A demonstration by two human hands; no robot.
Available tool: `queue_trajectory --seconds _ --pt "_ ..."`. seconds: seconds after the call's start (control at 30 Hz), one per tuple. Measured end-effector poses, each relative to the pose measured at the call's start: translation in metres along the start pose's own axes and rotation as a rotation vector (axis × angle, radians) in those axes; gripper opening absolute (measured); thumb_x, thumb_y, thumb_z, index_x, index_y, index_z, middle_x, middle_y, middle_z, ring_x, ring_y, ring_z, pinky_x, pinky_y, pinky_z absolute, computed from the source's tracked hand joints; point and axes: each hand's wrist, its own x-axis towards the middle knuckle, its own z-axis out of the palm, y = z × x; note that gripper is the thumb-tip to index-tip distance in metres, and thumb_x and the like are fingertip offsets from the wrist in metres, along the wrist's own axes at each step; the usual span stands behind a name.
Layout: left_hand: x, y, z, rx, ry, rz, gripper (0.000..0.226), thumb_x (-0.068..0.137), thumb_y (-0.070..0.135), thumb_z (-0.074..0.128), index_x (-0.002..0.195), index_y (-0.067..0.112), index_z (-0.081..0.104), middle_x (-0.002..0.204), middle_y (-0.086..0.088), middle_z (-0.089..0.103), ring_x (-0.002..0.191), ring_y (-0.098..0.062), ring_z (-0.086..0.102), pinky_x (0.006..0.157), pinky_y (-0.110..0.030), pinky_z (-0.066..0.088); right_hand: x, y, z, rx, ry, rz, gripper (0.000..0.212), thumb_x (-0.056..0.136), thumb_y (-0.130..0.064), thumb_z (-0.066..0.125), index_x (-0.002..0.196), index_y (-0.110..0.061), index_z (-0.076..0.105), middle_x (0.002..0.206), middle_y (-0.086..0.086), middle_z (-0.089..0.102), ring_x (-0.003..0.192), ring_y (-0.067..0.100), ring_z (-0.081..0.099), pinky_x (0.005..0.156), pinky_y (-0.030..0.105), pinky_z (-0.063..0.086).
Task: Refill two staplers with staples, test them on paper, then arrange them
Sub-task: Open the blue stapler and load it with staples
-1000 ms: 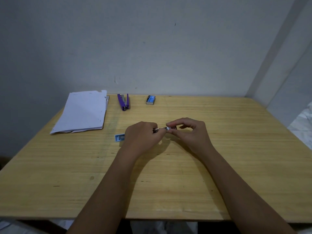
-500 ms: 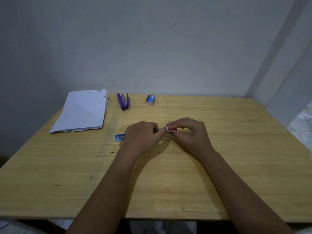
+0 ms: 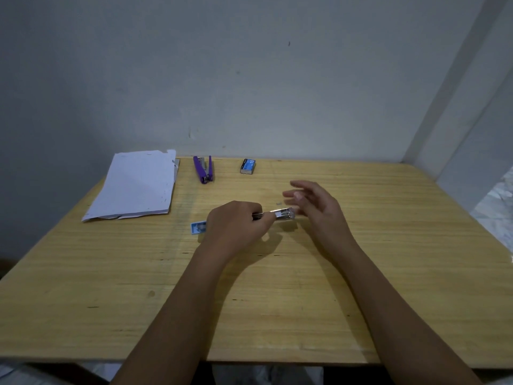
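My left hand (image 3: 236, 225) grips a small stapler (image 3: 283, 213) near the table's middle; its metal front end sticks out to the right, and the rest is hidden in my fist. My right hand (image 3: 313, 202) hovers just right of that tip with its fingers spread and holds nothing. A purple stapler (image 3: 203, 169) lies opened out at the back of the table. A stack of white paper (image 3: 137, 184) lies at the back left. A blue staple box (image 3: 247, 166) sits at the back centre. Another small blue box (image 3: 198, 227) peeks out left of my left hand.
The wooden table (image 3: 388, 259) stands against a grey wall at the back and a corner at the right. A tiny pale scrap (image 3: 278, 202) lies on the wood between my hands.
My right hand has let go of the stapler's front end and pulled away to the right with its fingers spread. The metal tip now shows. My left hand keeps its grip.
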Motion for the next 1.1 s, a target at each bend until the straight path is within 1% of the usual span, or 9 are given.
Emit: queue_trajectory --seconds 0.1,0.2,0.33,0.47,0.6,0.67,0.73,0.97,1.1 --pt "-0.001 0.000 -0.001 -0.032 0.039 0.021 0.043 0.083 0.054 0.043 0.068 0.018 0.062 0.054 0.003 0.051 0.054 -0.009 0.044 0.050 -0.025 0.024 0.001 -0.002 -0.001 0.119 -0.109 0.143 0.017 0.093 -0.011 0.052 0.098 -0.008 0.068 0.088 0.008 0.071 0.077 0.016 0.068 0.069 0.023 0.057" --pt "-0.001 0.002 -0.002 -0.054 0.045 0.048 0.051 0.075 0.061 0.034 0.072 0.020 0.064 0.062 0.002 0.059 0.061 -0.011 0.050 0.051 -0.026 0.028 0.002 -0.005 0.000 0.162 -0.089 0.154 0.015 0.091 -0.007 0.054 0.090 -0.004 0.069 0.082 0.009 0.071 0.067 0.010 0.068 0.062 0.018 0.055" --pt "0.001 0.001 -0.001 -0.101 0.046 0.114 0.036 0.087 0.051 0.051 0.096 0.021 0.068 0.086 0.006 0.065 0.079 -0.012 0.056 0.065 -0.029 0.042 0.006 -0.003 -0.004 0.208 0.069 0.187 0.016 0.090 -0.004 0.055 0.082 -0.006 0.069 0.080 0.008 0.070 0.063 0.013 0.068 0.063 0.019 0.057" --pt "0.005 -0.008 -0.002 -0.174 0.122 0.139 0.036 0.087 0.044 0.059 0.114 0.021 0.062 0.107 0.008 0.059 0.097 -0.008 0.051 0.081 -0.028 0.044 0.011 0.001 -0.014 0.346 0.282 0.243 0.017 0.091 -0.004 0.052 0.082 -0.004 0.066 0.078 0.012 0.067 0.054 0.012 0.066 0.063 0.019 0.057" --pt "0.007 -0.013 -0.004 -0.452 0.106 0.151 0.032 0.086 0.029 0.065 0.116 0.019 0.060 0.111 0.009 0.053 0.095 0.005 0.051 0.079 0.000 0.038 0.012 -0.002 -0.020 0.504 0.419 0.285 0.018 0.091 -0.005 0.053 0.077 -0.004 0.064 0.063 0.006 0.066 0.051 0.014 0.060 0.058 0.019 0.057" --pt "0.007 -0.015 -0.006 -0.562 0.106 0.129 0.026 0.085 0.020 0.068 0.111 0.020 0.062 0.107 0.007 0.055 0.095 0.004 0.054 0.078 0.001 0.041 0.012 -0.004 -0.021 0.564 0.459 0.295 0.018 0.091 -0.004 0.053 0.076 -0.003 0.063 0.062 0.008 0.062 0.047 0.011 0.059 0.053 0.017 0.054" --pt "0.007 -0.016 -0.008 -0.688 0.064 0.080 0.021 0.083 0.014 0.069 0.104 0.019 0.064 0.101 0.005 0.061 0.093 -0.004 0.060 0.074 -0.006 0.049 0.012 -0.003 -0.022 0.587 0.487 0.300 0.020 0.092 -0.006 0.053 0.075 -0.003 0.063 0.067 0.012 0.058 0.044 0.009 0.057 0.051 0.016 0.053" --pt "0.008 -0.017 -0.007 -0.794 0.070 -0.017 0.022 0.078 0.016 0.075 0.099 0.015 0.070 0.097 0.000 0.070 0.089 -0.009 0.066 0.071 -0.011 0.052 0.011 0.000 -0.021 0.549 0.474 0.223 0.025 0.094 -0.010 0.051 0.075 -0.005 0.067 0.060 0.006 0.068 0.050 0.012 0.062 0.055 0.018 0.055" --pt "0.007 -0.015 -0.006 -0.829 0.088 -0.055 0.022 0.076 0.018 0.077 0.096 0.014 0.072 0.092 -0.002 0.072 0.084 -0.013 0.070 0.071 -0.017 0.054 0.008 0.000 -0.017 0.425 0.480 0.116 0.020 0.095 -0.012 0.050 0.099 -0.007 0.068 0.084 0.005 0.069 0.074 0.013 0.066 0.058 0.015 0.054"
